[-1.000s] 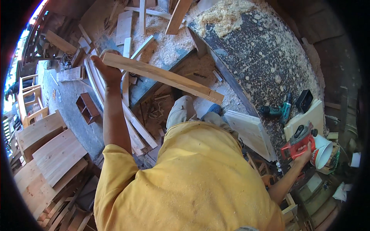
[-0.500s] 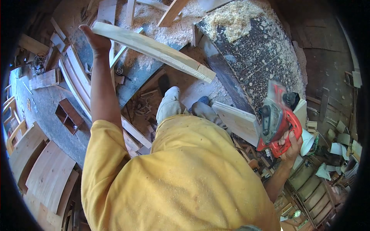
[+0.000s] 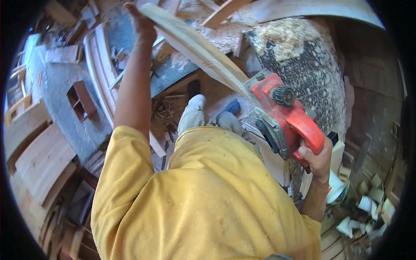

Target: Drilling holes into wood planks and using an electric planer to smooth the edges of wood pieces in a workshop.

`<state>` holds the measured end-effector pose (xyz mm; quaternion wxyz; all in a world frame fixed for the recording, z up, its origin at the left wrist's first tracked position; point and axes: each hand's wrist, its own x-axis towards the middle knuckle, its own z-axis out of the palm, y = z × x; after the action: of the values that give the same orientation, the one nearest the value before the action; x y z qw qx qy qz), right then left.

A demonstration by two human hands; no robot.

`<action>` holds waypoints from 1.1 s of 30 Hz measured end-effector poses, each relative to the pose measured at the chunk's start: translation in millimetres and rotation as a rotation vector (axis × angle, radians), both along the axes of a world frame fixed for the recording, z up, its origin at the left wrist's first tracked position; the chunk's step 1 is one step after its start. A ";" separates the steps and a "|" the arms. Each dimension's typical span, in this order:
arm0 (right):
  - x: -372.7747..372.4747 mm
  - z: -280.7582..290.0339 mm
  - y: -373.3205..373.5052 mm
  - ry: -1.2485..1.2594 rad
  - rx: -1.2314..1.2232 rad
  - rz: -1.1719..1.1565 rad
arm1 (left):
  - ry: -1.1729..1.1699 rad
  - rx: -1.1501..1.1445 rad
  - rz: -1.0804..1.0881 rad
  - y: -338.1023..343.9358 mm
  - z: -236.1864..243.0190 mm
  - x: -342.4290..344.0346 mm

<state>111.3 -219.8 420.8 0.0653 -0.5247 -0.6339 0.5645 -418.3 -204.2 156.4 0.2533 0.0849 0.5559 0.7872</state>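
Observation:
My left hand [image 3: 143, 24] grips the upper end of a long pale wooden board [image 3: 195, 47], held raised and slanting down to the right in front of me. My right hand [image 3: 316, 159] is wrapped round the rear handle of a red and black electric planer [image 3: 281, 112]. The planer's front overlaps the board's lower right end; whether it touches the wood I cannot tell. Below them are my legs [image 3: 193, 112] in pale trousers and a blue shoe [image 3: 232, 105].
A dark speckled work surface [image 3: 316, 73] with a shavings heap [image 3: 286, 34] lies ahead right. Long battens [image 3: 97, 71] and a small brown wooden box [image 3: 81, 102] are at left, with curved panels [image 3: 43, 160] nearer me. Cluttered offcuts [image 3: 368, 193] lie at lower right.
The planer has risen from low on the right, beside the bench, and moved leftward up to the board's end. The board and my left hand have shifted up and rightward in the picture.

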 end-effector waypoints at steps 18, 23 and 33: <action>-27.8 -2.1 23.8 0.082 0.079 0.125 | -0.133 0.323 -0.194 -25.7 -23.9 -113.2; -17.9 5.3 26.4 0.080 0.069 0.121 | -0.089 0.328 -0.214 -39.6 -34.2 -129.0; -45.7 -2.6 25.1 0.035 0.088 0.292 | -0.376 0.857 -0.587 -36.5 -31.3 -126.7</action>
<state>65.6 -194.7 418.2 0.0163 -0.4140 -0.7261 0.5487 -545.0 -240.8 125.1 0.5001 0.1896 0.0840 0.8408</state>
